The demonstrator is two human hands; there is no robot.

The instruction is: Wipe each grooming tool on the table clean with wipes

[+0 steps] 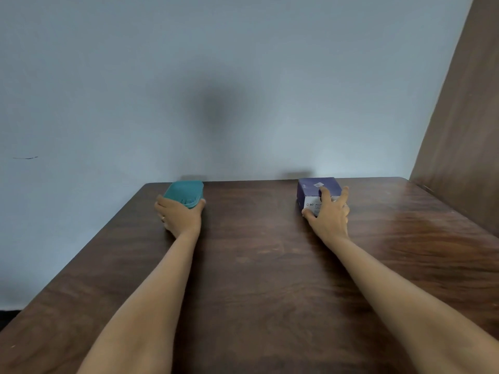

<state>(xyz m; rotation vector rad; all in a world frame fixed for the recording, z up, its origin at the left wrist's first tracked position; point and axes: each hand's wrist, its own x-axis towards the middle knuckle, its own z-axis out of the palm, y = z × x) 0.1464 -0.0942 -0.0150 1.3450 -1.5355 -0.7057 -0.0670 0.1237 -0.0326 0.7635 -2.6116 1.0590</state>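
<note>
At the far edge of the wooden table, a teal container is gripped by the left hand. A purple-and-white box lettered "BD" is clasped by the right hand; smaller print is illegible.

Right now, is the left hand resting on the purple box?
No, the left hand has its grip on the teal container, while the right hand is on the purple box.
</note>
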